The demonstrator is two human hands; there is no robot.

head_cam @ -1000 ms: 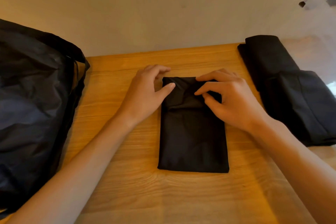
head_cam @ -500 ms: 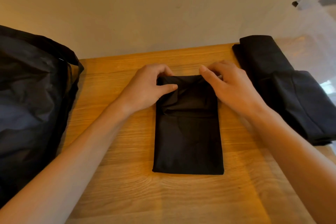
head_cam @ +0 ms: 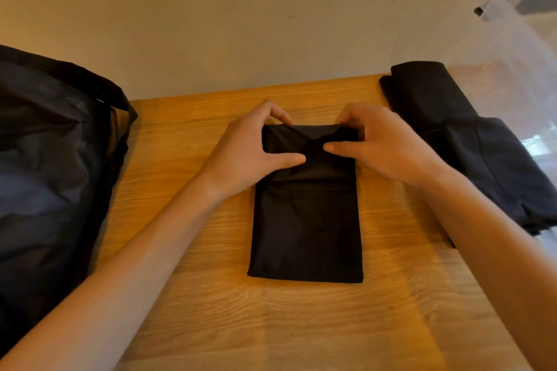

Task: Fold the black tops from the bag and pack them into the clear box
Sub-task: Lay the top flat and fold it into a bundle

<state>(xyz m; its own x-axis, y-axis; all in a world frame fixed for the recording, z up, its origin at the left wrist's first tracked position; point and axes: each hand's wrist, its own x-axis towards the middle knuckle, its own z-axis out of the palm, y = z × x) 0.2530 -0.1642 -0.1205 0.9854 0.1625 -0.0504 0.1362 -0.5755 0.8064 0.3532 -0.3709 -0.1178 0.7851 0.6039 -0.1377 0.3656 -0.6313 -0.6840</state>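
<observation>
A black top [head_cam: 306, 229], folded into a narrow rectangle, lies in the middle of the wooden table [head_cam: 271, 319]. My left hand [head_cam: 250, 150] grips its far left corner, thumb on top and fingers curled behind the edge. My right hand [head_cam: 382, 147] grips the far right corner the same way. The two thumbs nearly meet over the cloth. The far end is slightly bunched and raised. A large black bag [head_cam: 51, 178] stands at the left. The clear box [head_cam: 512, 69] stands at the right, with folded black tops [head_cam: 470, 141] lying against it.
A beige wall [head_cam: 241, 15] rises straight behind the table's far edge. Bare wood shows between the top and the near edge of the table.
My right hand moved from the top's middle to its far right corner and took hold. My left hand closed on the far left corner. The far end has lifted and bunched.
</observation>
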